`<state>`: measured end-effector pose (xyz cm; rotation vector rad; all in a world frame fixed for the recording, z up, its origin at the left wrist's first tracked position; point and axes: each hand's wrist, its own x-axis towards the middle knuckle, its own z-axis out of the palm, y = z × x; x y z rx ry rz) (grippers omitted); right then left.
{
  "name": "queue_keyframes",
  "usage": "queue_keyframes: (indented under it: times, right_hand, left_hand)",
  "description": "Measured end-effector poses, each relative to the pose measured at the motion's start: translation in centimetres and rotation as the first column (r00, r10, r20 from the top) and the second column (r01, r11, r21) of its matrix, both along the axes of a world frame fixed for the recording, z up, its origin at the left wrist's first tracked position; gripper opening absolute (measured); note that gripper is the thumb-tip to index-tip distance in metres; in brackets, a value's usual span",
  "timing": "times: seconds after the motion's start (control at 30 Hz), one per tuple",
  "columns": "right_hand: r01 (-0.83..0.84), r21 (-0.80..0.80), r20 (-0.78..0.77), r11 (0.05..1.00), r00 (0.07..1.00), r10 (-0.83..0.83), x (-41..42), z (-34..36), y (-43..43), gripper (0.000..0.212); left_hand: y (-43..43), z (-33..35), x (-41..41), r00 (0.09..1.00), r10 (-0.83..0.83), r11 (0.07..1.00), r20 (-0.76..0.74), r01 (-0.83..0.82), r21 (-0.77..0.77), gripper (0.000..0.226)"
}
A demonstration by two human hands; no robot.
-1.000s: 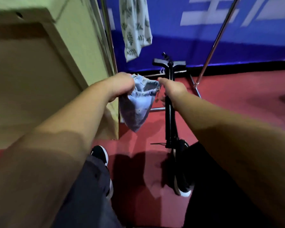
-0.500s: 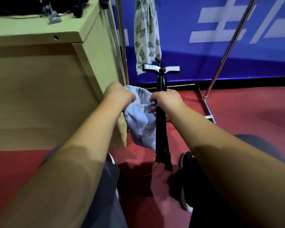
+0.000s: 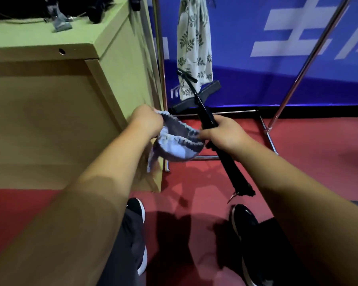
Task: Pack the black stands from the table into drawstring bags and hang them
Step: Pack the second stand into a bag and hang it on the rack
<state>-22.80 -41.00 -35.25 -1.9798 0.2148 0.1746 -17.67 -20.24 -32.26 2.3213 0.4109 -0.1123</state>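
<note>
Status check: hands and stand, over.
Left hand grips bag rim. Right hand grips stand, tilted, not yet in bag. Bag mouth open, nothing blocking.

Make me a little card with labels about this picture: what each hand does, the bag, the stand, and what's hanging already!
left hand: grips the rim of the blue bag
right hand: holds the black stand mid-shaft, also touching the bag's rim
bag: mouth held open, body hanging down
stand: tilted, outside the bag, T-shaped end up
already hanging: leaf bag on the rack
nearby: table on the left
</note>
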Motion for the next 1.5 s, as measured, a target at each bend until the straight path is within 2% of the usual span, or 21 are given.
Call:
queue_keyframes:
  times: [0.1, 0.17, 0.27, 0.37, 0.5, 0.57, 0.63, 0.7, 0.8, 0.87, 0.97, 1.1, 1.17, 1.23, 1.5]
  right_hand:
    - [-0.039, -0.064, -0.002, 0.997, 0.999, 0.039, 0.1, -0.5, -1.9, 0.021]
    - [-0.057, -0.090, 0.010, 0.994, 0.998, 0.058, 0.1, -0.4, -2.9, 0.024]
    - [-0.064, -0.103, -0.003, 0.993, 0.998, 0.064, -0.1, -0.1, -3.8, 0.035]
    - [-0.052, -0.080, -0.017, 0.995, 0.999, 0.051, -0.4, 0.2, -4.0, 0.045]
    - [-0.001, 0.076, -0.017, 0.997, 1.000, 0.003, -0.8, 0.1, -3.8, 0.031]
    - [0.006, 0.168, -0.028, 0.986, 1.000, -0.001, -1.1, 0.4, -3.7, 0.020]
    - [0.018, 0.287, -0.054, 0.958, 0.999, -0.003, -1.3, 0.8, -3.9, 0.010]
    - [0.028, 0.370, -0.078, 0.929, 0.997, 0.001, -1.5, 1.2, -4.1, 0.012]
    - [0.017, 0.414, -0.087, 0.910, 0.996, 0.021, -1.9, 1.6, -4.3, 0.010]
    - [0.001, 0.416, -0.086, 0.910, 0.996, 0.038, -2.1, 1.7, -4.3, 0.009]
    - [-0.023, 0.414, -0.093, 0.910, 0.993, 0.068, -2.2, 1.5, -4.2, 0.009]
    - [-0.041, 0.405, -0.103, 0.913, 0.991, 0.090, -2.2, 1.1, -4.0, 0.014]
    - [-0.050, 0.386, -0.109, 0.921, 0.989, 0.099, -2.1, 0.9, -4.0, 0.019]
    - [-0.059, 0.365, -0.122, 0.929, 0.986, 0.111, -2.1, 0.7, -3.8, 0.021]
    - [-0.055, 0.330, -0.176, 0.942, 0.977, 0.118, -2.0, -0.2, -3.7, 0.014]
  left_hand:
    - [-0.7, -0.9, 0.5, 1.000, 0.017, 0.973, -0.016, -0.020, -0.230, 0.012]
    - [-0.9, -1.4, 1.0, 0.999, 0.019, 0.956, -0.041, -0.030, -0.291, 0.029]
    - [-1.6, -1.5, 1.2, 0.999, 0.013, 0.960, -0.045, -0.025, -0.280, 0.039]
    - [-2.5, -1.3, 0.7, 0.997, -0.046, 0.987, -0.059, 0.036, -0.159, 0.039]
    - [-3.3, -1.5, 0.8, 0.990, -0.045, 0.998, -0.134, 0.037, -0.054, 0.046]
    - [-3.7, -1.4, 0.7, 0.984, -0.051, 0.998, -0.171, 0.043, -0.051, 0.046]
    - [-3.9, -1.5, 0.6, 0.972, -0.053, 0.991, -0.229, 0.023, -0.135, 0.044]
    - [-4.1, -1.5, 0.3, 0.950, -0.089, 0.958, -0.299, -0.001, -0.288, 0.031]
    - [-4.0, -1.2, 0.0, 0.879, -0.235, 0.898, -0.415, 0.034, -0.438, 0.018]
    - [-3.7, -1.1, 0.2, 0.843, -0.291, 0.840, -0.453, -0.002, -0.543, 0.027]
    - [-3.0, -0.9, 0.9, 0.833, -0.289, 0.766, -0.472, -0.095, -0.636, 0.042]
    - [-2.3, -1.2, 1.3, 0.845, -0.219, 0.704, -0.487, -0.209, -0.679, 0.038]
    - [-2.1, -1.4, 1.3, 0.849, -0.201, 0.693, -0.489, -0.230, -0.683, 0.031]
    - [-2.0, -1.5, 1.3, 0.855, -0.198, 0.679, -0.479, -0.233, -0.697, 0.034]
    - [-1.7, -1.7, 1.6, 0.875, -0.196, 0.687, -0.443, -0.200, -0.699, 0.030]
